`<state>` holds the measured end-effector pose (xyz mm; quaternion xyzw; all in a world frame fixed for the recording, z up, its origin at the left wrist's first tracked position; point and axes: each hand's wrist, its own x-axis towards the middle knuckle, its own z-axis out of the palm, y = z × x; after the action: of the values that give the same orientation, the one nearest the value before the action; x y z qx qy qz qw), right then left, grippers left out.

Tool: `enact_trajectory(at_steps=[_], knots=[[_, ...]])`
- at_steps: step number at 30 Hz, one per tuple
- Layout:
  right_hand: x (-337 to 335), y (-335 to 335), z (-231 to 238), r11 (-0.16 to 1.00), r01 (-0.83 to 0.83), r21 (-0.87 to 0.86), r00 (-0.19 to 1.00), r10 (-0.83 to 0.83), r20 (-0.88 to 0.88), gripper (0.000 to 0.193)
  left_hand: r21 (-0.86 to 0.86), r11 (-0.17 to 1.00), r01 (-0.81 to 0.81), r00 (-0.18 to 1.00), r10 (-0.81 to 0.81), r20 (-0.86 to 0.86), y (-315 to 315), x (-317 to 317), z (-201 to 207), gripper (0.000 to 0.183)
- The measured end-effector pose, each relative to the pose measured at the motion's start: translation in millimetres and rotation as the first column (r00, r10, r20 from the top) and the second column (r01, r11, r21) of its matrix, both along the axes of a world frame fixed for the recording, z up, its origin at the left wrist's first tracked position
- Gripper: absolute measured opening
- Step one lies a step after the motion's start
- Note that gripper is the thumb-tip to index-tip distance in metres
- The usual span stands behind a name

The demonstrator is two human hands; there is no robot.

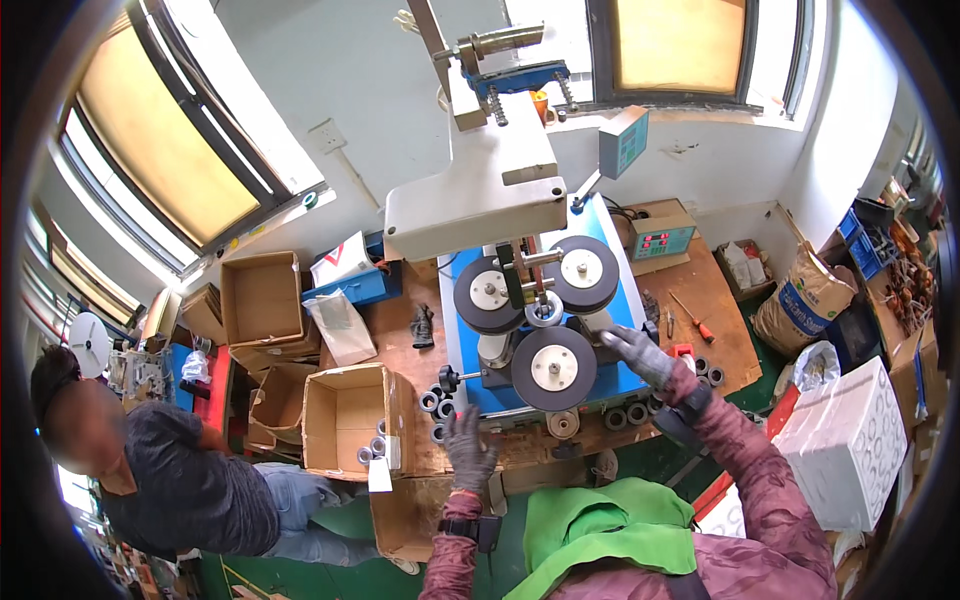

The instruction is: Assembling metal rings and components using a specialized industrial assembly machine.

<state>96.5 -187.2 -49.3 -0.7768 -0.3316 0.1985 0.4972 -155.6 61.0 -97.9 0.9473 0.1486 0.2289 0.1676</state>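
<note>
A worker's gloved left hand [466, 443] rested spread and empty at the bench edge, small black rollers [432, 403] just beyond its fingertips; the right hand [638, 356], grip unclear, reached the machine's black wheels [553, 367], farther from them

The space around the left hand [468, 450] is crowded by small black rollers [432, 402] at eleven o'clock and an open cardboard box [345, 420] at nine. The right hand [640, 355] is hemmed at nine o'clock by the large black wheel [553, 368]; bare bench [725, 300] is left at one o'clock.
</note>
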Motion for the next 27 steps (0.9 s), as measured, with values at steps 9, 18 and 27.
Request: enact_trajectory(at_steps=[9, 18, 27], knots=[[46, 49, -51, 0.992, -0.125, 0.004, 0.697, 0.085, 0.712, 0.027, -0.644, 0.739, -0.198, 0.858, 0.448, 0.251, 19, 12, -42, 0.032], [-7, 28, 22, 0.970, 0.243, 0.009, 0.902, -0.222, -0.369, 0.036, -0.621, -0.784, -0.011, 0.886, 0.281, -0.370, -48, 16, -211, 0.035], [-11, 0, 27, 0.996, 0.088, 0.022, 0.922, -0.073, -0.381, 0.032, -0.544, -0.838, -0.044, 0.734, 0.342, -0.587, -43, 41, -217, 0.042]])
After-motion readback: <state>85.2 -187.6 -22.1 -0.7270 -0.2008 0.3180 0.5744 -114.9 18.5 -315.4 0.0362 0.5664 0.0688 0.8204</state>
